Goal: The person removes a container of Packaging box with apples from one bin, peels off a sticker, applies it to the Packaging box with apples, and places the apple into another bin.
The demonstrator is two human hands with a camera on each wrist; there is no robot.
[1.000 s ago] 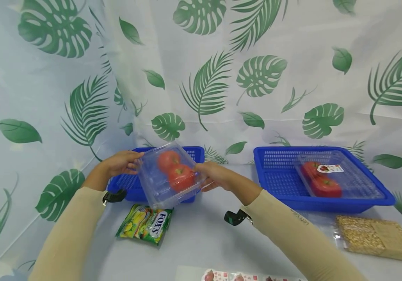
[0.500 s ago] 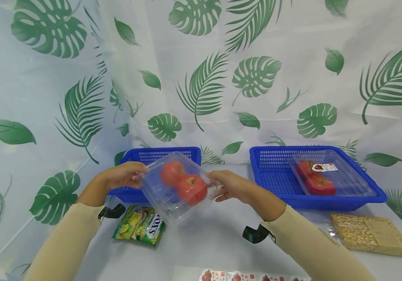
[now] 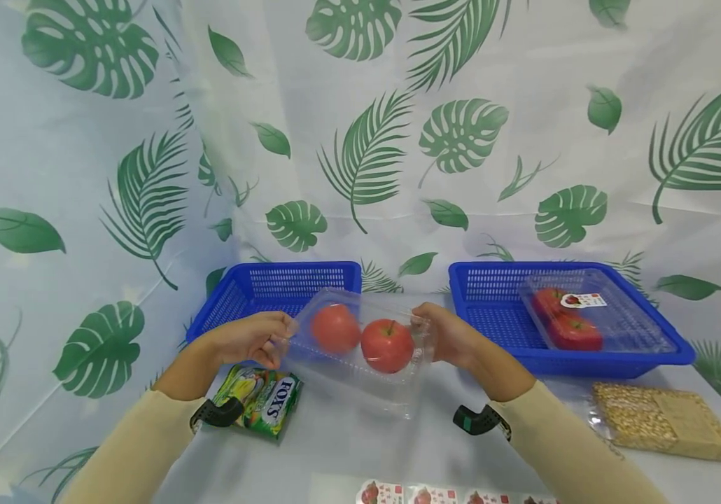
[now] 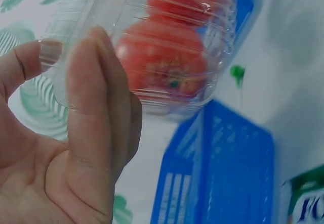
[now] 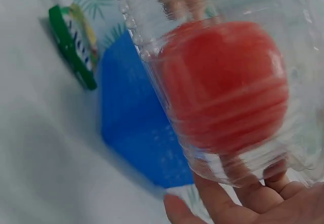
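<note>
Over the table, in the head view, a clear plastic clamshell box (image 3: 360, 386) with two red apples (image 3: 388, 346) inside is held up between both hands. The left hand (image 3: 250, 339) pinches its left edge, thumb and fingers on either side of the rim, as the left wrist view shows. At the opposite end the right hand (image 3: 451, 339) grips the box, its fingers under the plastic wall in the right wrist view. Below the left hand lies a green FOX'S candy bag (image 3: 266, 402), partly covered by that hand and wrist.
Behind the left hand stands a blue basket (image 3: 300, 269). Another blue basket (image 3: 493, 318) at the right holds a labelled clear box of apples (image 3: 625, 329). A bag of grain-like kernels (image 3: 663, 423) lies in front of it. A strip of fruit stickers (image 3: 432, 494) lies at the near edge.
The box has moved right and a little lower, away from the left basket, and has turned so its apples lie more side by side. Both hands moved with it, keeping hold.
</note>
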